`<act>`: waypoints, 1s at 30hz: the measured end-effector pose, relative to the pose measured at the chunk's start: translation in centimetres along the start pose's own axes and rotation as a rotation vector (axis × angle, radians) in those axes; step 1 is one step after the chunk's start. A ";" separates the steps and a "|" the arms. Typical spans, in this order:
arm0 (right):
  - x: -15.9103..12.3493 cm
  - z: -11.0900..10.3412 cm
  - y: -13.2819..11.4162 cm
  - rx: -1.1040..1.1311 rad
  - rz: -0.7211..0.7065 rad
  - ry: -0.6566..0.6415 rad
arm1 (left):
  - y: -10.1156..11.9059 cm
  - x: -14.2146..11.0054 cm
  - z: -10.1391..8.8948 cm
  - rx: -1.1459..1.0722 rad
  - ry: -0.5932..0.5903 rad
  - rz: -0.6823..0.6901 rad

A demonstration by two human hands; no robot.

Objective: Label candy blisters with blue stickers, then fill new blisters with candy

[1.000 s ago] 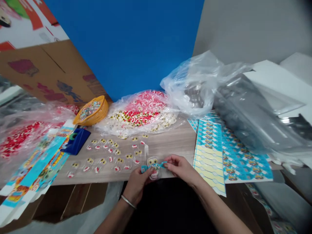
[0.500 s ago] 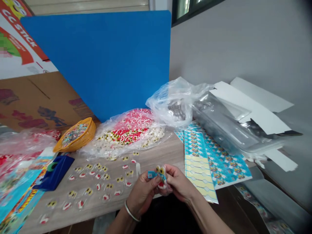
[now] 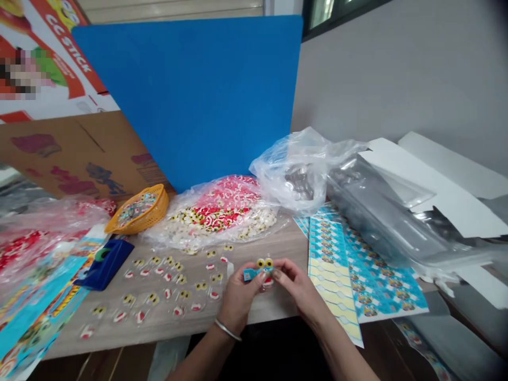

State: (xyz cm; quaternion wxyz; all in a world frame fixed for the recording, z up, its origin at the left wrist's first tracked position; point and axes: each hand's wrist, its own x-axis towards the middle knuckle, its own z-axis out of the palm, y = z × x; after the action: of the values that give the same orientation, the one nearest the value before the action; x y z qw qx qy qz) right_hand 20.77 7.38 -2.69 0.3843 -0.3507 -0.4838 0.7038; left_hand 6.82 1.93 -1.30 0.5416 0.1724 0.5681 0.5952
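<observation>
My left hand (image 3: pixel 237 296) pinches a small clear pack with yellow eye pieces (image 3: pixel 264 263) and a red-and-white piece below them. A blue label (image 3: pixel 248 274) sticks out from the pack on the left-hand side. My right hand (image 3: pixel 297 288) grips the pack's right edge between thumb and fingers. Both hands are over the table's front edge. To their left lie several similar clear packs (image 3: pixel 179 311) with yellow eyes and red pieces, spread in loose rows. Sheets of blue labels (image 3: pixel 323 238), partly peeled to yellow backing, rest to the right of my right hand.
Behind the packs is a large clear bag of red, yellow and white pieces (image 3: pixel 222 211). An orange basket (image 3: pixel 159 211), a dark blue tray (image 3: pixel 107 270) and printed blue packaging (image 3: pixel 47 307) are left. Clear plastic trays (image 3: pixel 381 217) lie right; a blue board (image 3: pixel 190 100) stands behind.
The view has shifted left, so things appear further right. My hands have turned the pack to face me more squarely, and my right fingers have moved along its right edge.
</observation>
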 end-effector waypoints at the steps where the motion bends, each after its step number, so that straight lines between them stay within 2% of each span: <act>1: -0.2 0.1 -0.3 -0.043 -0.043 0.014 | -0.1 0.1 0.1 0.028 -0.017 0.004; 3: -0.6 0.2 -0.7 -0.096 -0.097 0.065 | -0.1 0.1 0.1 0.061 -0.049 0.004; 6: -0.8 0.1 -1.2 -0.139 -0.098 0.123 | 0.1 0.0 -0.2 0.019 -0.064 0.045; 11: -1.0 -0.4 -1.6 -0.120 -0.059 0.102 | 0.3 0.3 -1.0 -0.087 -0.072 0.061; 13: -1.1 -0.4 -1.3 -0.076 -0.047 0.073 | 0.4 0.4 -1.0 -0.141 -0.102 0.005; 17: -1.3 0.3 -0.2 0.055 -0.006 -0.008 | 0.4 0.1 -0.7 -0.229 -0.300 -0.235; 20: -1.3 1.1 0.6 0.087 0.007 0.010 | 0.4 0.0 -0.5 -0.241 -0.378 -0.315; 23: -1.2 1.8 0.8 0.031 -0.020 0.063 | 0.5 0.2 -0.6 -0.239 -0.374 -0.294; 25: -1.2 2.2 0.8 -0.008 -0.041 0.089 | 0.7 0.3 -0.8 -0.223 -0.332 -0.240; 28: -1.0 2.8 1.3 -0.063 -0.064 0.136 | 0.7 0.0 -1.1 -0.203 -0.238 -0.076; 30: -0.6 3.2 2.0 -0.101 -0.077 0.174 | 0.3 -0.5 -1.3 -0.194 -0.219 0.027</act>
State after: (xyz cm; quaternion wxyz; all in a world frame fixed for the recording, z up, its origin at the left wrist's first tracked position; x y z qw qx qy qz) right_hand 17.83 5.03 -3.62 0.4333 -0.4107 -0.4965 0.6301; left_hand 5.74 0.96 -1.20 0.6064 0.1907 0.4429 0.6323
